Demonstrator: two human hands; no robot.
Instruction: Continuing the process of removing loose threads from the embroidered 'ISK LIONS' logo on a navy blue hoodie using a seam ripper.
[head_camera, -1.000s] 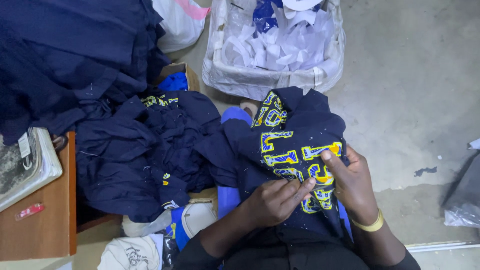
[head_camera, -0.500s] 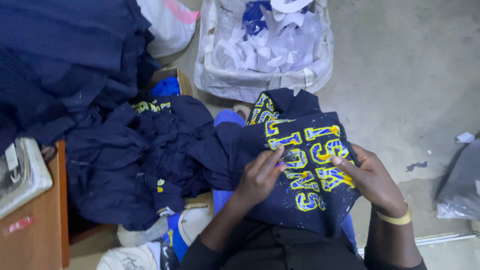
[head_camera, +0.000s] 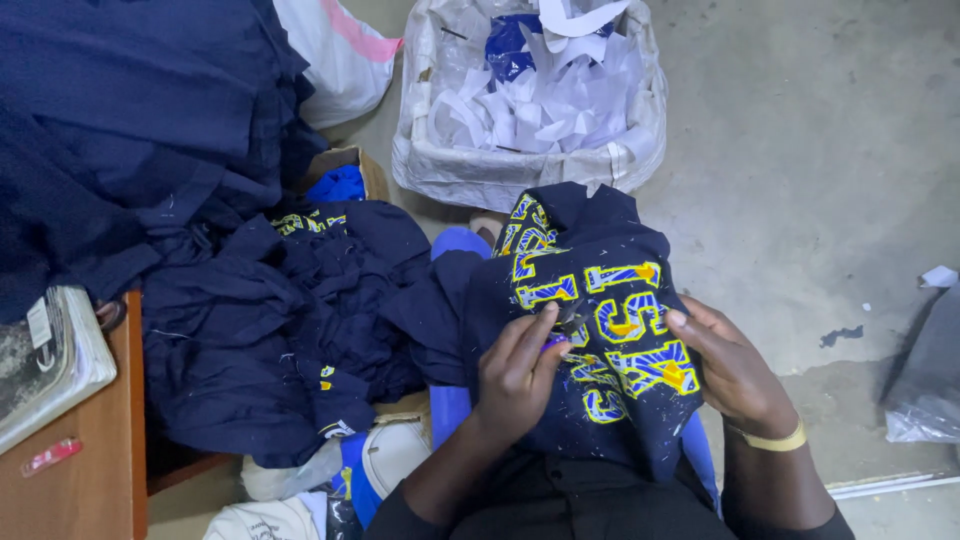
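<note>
- My left hand (head_camera: 515, 375) rests on the navy blue cloth garment with yellow and blue embroidered block letters (head_camera: 600, 340) that lies across my lap, fingers curled and pinching something small and purple at the fingertips; I cannot tell what it is
- My right hand (head_camera: 730, 370) grips the same garment at its edge, thumb on top against the lettering, fingers wrapped under the cloth
- A thin yellow band (head_camera: 770, 440) sits on my right wrist
- Between my two hands lies the stitched lettering, dotted with small white flecks
- Just beside my left hand, on its outer side, spreads a rumpled heap of dark navy garments (head_camera: 270, 320), touching the piece I hold
- Beyond that heap, farther from my left hand, rises a taller stack of folded navy cloth (head_camera: 130, 110)
- Straight ahead of both hands stands a white woven sack full of white paper scraps and a blue piece (head_camera: 530, 100), near the top edge of my garment
- Well out past my left hand is a brown wooden table edge (head_camera: 90, 480) with a thick worn book (head_camera: 45, 355) lying on it
- Off past my right hand, well apart, a grey plastic bag (head_camera: 925, 380) lies on the bare concrete floor (head_camera: 800, 150)
</note>
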